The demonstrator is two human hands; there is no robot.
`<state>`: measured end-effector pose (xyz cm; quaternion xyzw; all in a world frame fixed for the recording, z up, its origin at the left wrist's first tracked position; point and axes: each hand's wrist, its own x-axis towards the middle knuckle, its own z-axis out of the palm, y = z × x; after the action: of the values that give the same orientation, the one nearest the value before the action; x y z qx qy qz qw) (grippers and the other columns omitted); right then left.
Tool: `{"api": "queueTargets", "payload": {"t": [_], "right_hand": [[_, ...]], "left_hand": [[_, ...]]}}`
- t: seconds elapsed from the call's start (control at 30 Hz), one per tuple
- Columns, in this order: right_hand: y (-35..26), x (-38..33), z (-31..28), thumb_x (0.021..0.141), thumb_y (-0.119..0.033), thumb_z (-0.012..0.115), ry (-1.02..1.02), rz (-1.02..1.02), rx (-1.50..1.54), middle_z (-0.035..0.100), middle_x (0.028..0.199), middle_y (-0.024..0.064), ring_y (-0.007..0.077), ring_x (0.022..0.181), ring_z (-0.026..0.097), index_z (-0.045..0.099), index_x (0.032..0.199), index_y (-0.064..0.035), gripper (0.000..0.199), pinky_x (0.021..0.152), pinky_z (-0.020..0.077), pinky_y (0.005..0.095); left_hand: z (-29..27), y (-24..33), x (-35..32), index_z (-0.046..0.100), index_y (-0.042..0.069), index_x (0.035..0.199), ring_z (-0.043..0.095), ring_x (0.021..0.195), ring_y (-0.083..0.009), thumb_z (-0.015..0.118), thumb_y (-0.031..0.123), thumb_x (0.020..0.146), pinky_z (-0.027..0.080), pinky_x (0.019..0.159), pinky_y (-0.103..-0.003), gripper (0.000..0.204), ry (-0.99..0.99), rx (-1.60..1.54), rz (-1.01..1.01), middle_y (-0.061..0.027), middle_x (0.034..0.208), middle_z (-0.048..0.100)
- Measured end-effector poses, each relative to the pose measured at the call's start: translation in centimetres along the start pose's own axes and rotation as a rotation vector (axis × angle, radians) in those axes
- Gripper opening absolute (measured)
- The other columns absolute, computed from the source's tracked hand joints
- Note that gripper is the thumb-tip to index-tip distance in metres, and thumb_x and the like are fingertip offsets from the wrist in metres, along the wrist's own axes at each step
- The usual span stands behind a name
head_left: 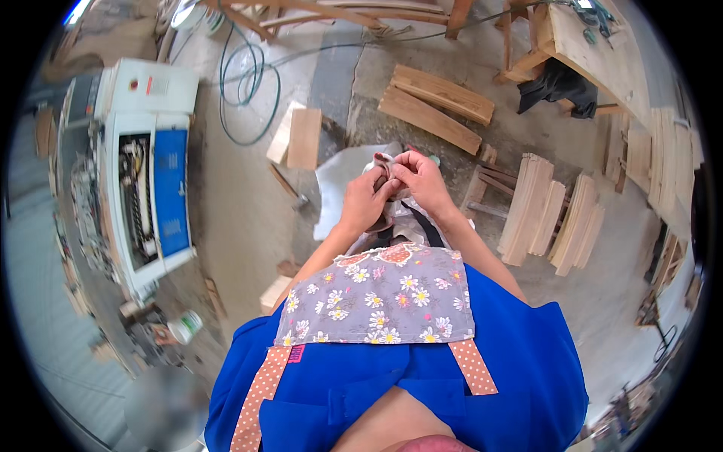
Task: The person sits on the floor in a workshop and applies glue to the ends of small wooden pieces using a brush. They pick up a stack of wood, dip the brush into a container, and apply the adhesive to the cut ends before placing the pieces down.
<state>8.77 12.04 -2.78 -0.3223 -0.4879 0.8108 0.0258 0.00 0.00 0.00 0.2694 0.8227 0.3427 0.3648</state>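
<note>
Both hands meet in front of my body, fingers closed on a small crumpled whitish cloth piece (383, 161) with dark red and brownish patches. My left hand (366, 199) grips its near left side. On the right, my right hand (422, 181) pinches its edge between thumb and fingers. The exact kind of cloth thing cannot be made out. Just below the hands, a black strap (424, 224) and pale crumpled material lie in front of my flowered grey apron (376, 301). A light grey sheet (331, 184) shows beyond my left forearm.
Two long wooden boards (437, 109) lie ahead on the floor. Stacked planks (527, 207) stand at the right, and short wood blocks (304, 138) at the left. Further left is a white and blue machine (172, 184). A green hose (248, 139) loops across the floor; a wooden workbench (591, 56) stands far right.
</note>
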Motion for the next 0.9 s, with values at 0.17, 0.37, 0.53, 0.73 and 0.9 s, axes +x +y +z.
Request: {"api": "queueTargets", "payload": {"t": [0.17,0.37,0.53,0.73,0.9], "right_hand": [[2.5,10.2,2.2,0.087,-0.014,0.049,0.38,-0.036,0.242,0.058,0.084,0.0084,0.0137,0.073,0.056,0.05,0.097,0.0004,0.018,0.058,0.0465,0.0262],[-5.9,14.2,4.7,0.083,-0.016,0.047,0.403,0.071,0.683,0.055,0.084,0.0096,0.0166,0.078,0.053,0.051,0.091,-0.0004,0.017,0.068,0.0443,0.0306],[-6.3,17.0,3.6,0.083,-0.017,0.048,0.548,0.139,0.416,0.058,0.086,0.0107,0.0164,0.079,0.053,0.054,0.09,0.0013,0.02,0.069,0.0432,0.031],[-10.5,19.8,4.9,0.082,-0.016,0.053,1.064,-0.184,0.129,0.061,0.077,0.0205,0.0334,0.072,0.06,0.055,0.083,0.0029,0.019,0.063,0.0458,0.0367],[-11.0,20.9,7.6,0.082,-0.015,0.053,1.217,-0.182,0.008,0.06,0.073,0.0209,0.0348,0.068,0.06,0.055,0.084,0.0005,0.016,0.06,0.0451,0.0394]], "left_hand": [[-5.1,3.0,7.0,0.059,0.002,0.094,0.059,0.074,-0.0254,0.058,0.007,0.082,0.046,0.066,-0.033,0.012,0.107,0.044,0.3,-0.0145,0.085,0.059],[-7.8,5.2,14.7,0.057,0.0,0.09,0.056,0.082,-0.0301,0.054,0.004,0.083,0.045,0.071,-0.038,0.009,0.027,0.198,0.601,-0.0139,0.086,0.058],[-9.2,8.1,20.7,0.059,0.002,0.089,0.058,0.076,-0.031,0.051,0.005,0.083,0.046,0.069,-0.037,0.01,-0.175,0.283,0.555,-0.0135,0.083,0.06],[-10.0,7.0,30.7,0.058,0.003,0.091,0.058,0.079,-0.0407,0.05,0.011,0.081,0.045,0.068,-0.046,0.015,-0.674,0.599,0.571,-0.0203,0.083,0.062],[-8.2,8.5,38.0,0.061,0.003,0.096,0.06,0.079,-0.037,0.051,0.017,0.08,0.048,0.07,-0.042,0.023,-1.11,0.651,0.416,-0.0182,0.085,0.064]]}}
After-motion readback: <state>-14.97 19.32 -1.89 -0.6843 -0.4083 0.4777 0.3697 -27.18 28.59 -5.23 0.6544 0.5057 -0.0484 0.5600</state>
